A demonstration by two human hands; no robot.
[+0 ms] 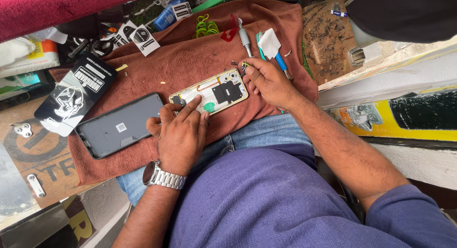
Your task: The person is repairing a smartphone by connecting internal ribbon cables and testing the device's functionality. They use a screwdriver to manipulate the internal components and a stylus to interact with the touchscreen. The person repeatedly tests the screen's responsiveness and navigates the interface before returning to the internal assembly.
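Matt rust-red cloth towel [190, 62], glossy plastic phone back cover [119, 124], shiny metal wristwatch [162, 175], smooth purple cotton shirt [266, 195].

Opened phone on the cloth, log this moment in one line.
left hand pressing opened phone | right hand at its top corner | back cover beside

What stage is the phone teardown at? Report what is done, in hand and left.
Done: the dark grey plastic back cover lies off, beside the opened gold-framed phone on the rust-brown cloth. In hand: the left hand pins the phone's lower end; the right hand pinches a small part at its camera corner. Left: the phone's black inner shield remains in place.
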